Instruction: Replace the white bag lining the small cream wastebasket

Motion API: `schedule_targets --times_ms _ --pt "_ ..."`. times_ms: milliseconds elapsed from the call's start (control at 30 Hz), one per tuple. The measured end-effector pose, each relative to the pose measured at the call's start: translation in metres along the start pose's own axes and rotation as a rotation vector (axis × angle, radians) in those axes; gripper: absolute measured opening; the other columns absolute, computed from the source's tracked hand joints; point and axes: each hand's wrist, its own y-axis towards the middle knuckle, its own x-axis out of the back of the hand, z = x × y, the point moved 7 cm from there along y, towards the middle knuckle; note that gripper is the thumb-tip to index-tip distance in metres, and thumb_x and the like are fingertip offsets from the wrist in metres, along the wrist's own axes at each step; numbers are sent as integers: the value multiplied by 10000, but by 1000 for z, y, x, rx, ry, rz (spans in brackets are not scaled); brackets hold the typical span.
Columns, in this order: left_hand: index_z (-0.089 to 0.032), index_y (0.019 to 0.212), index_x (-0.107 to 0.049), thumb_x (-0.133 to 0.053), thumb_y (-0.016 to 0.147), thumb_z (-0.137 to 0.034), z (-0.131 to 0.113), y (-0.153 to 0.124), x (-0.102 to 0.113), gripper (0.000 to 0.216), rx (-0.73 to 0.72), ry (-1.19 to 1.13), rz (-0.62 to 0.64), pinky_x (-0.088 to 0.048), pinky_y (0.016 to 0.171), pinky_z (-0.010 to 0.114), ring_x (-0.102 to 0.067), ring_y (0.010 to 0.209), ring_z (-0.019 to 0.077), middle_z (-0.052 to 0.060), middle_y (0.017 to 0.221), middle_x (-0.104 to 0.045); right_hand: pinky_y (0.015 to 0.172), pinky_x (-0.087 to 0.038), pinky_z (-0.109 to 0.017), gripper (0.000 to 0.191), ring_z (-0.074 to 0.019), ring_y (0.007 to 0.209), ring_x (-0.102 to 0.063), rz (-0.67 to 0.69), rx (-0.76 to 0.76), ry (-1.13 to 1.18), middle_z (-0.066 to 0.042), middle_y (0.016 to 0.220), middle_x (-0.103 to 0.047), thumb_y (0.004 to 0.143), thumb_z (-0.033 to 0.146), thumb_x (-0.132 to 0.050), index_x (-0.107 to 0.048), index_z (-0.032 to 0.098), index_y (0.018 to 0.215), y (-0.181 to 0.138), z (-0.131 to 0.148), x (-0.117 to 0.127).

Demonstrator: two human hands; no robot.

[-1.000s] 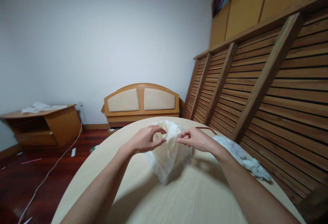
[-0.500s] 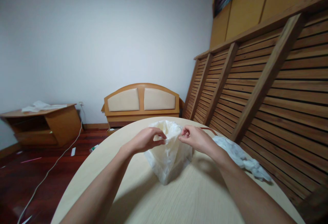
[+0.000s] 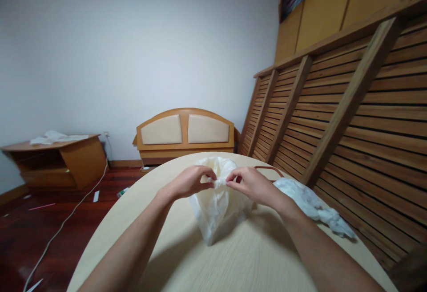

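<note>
A translucent white plastic bag (image 3: 216, 207) stands on the pale round wooden table (image 3: 247, 256) in front of me. My left hand (image 3: 188, 181) pinches the bag's top edge from the left with its fingers closed. My right hand (image 3: 248, 184) pinches the same edge from the right, fingers closed. The fingertips of both hands nearly meet over the bag's mouth. What the bag holds is hidden.
A crumpled white plastic sheet (image 3: 313, 205) lies on the table to the right, beside slatted wooden bed frames (image 3: 350, 123) leaning on the wall. A wooden headboard (image 3: 185, 134) stands behind the table. A low wooden cabinet (image 3: 56, 160) and a cable (image 3: 66, 221) are at left.
My right hand has moved left along the bag's top edge toward my left hand, so the bag's mouth is now gathered between them. The left hand has barely moved.
</note>
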Motion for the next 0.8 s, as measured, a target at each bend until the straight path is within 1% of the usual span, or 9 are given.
schedule_targets --times_ms 133,233,300,367,467,533,600,667,800 --pt "-200 1181 -615 -699 808 -264 -7 -3 2 387 -2 -34 17 -497 885 325 -663 999 215 65 1089 -716 713 -480 -253 161 -167 759 -684 183 69 128 -14 871 -780 874 281 -642 -785 237 933 -4 18 -16" --pt "-207 1179 -627 -652 857 -362 -13 -4 1 358 20 -29 30 -487 916 340 -661 1027 225 71 1112 -716 732 -479 -256 192 -166 793 -681 249 107 159 -11 904 -775 886 278 -614 -777 241 981 -5 20 -17" --pt "-205 1135 -656 -617 887 -439 -14 -3 1 343 55 -5 4 -492 880 331 -671 988 222 68 1071 -728 707 -474 -255 189 -164 780 -668 201 82 150 -16 872 -760 893 301 -599 -761 223 952 -3 10 -8" --pt "-205 1088 -680 -626 885 -451 -13 -2 -1 323 77 35 -12 -492 836 313 -677 948 217 62 1038 -738 673 -462 -265 174 -165 748 -646 36 9 65 -26 842 -732 882 316 -605 -724 200 933 0 -8 8" --pt "-198 1009 -707 -623 899 -367 -14 0 -5 219 52 72 21 -483 801 288 -677 908 202 60 1010 -748 680 -465 -285 257 -161 729 -623 -180 -95 -67 -53 956 -710 828 307 -662 -662 184 1054 -1 -35 26" --pt "-185 980 -714 -616 906 -314 -15 0 -6 178 14 64 50 -481 801 280 -671 886 190 63 984 -748 711 -482 -296 375 -157 741 -628 -171 -127 -52 -67 1048 -699 802 307 -692 -626 190 1152 -1 -49 24" --pt "-174 973 -718 -625 899 -272 -14 0 -3 153 -29 52 61 -481 836 289 -662 902 189 72 986 -741 738 -491 -300 384 -164 776 -643 -104 -135 10 -65 1038 -703 800 297 -692 -618 191 1161 0 -58 16" --pt "-174 978 -725 -644 884 -234 -11 -1 0 138 -73 49 61 -472 908 317 -647 975 203 83 1021 -732 733 -493 -297 291 -174 797 -655 -68 -133 64 -55 948 -713 810 272 -670 -634 178 1083 1 -62 10" --pt "-187 989 -738 -646 864 -163 4 -5 7 157 -103 40 36 -460 984 358 -623 1051 215 89 1070 -725 702 -484 -291 115 -179 774 -650 -116 -115 88 -44 843 -703 823 271 -641 -646 174 886 3 -66 9"
